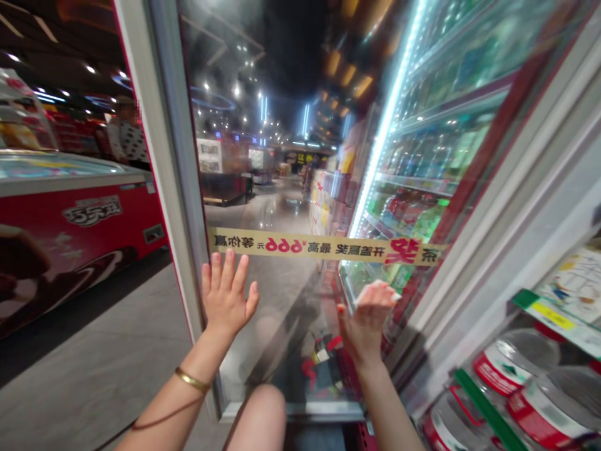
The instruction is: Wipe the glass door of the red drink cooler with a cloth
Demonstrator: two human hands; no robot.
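An open glass cooler door (282, 207) stands in front of me, with a yellow sticker strip (323, 247) across it. My left hand (226, 294) lies flat against the glass near the door's left frame (169, 188), fingers spread, a gold bangle on the wrist. My right hand (369, 316) is pressed to the glass lower right with a white cloth (375, 290) under its fingers. My bare knee (260, 416) shows at the bottom.
The cooler's shelves at the right hold large water bottles with red labels (511, 366). A red chest freezer (79, 219) stands at the left across a grey floor. A person (126, 134) stands behind it. Another lit cooler (422, 163) shows through the glass.
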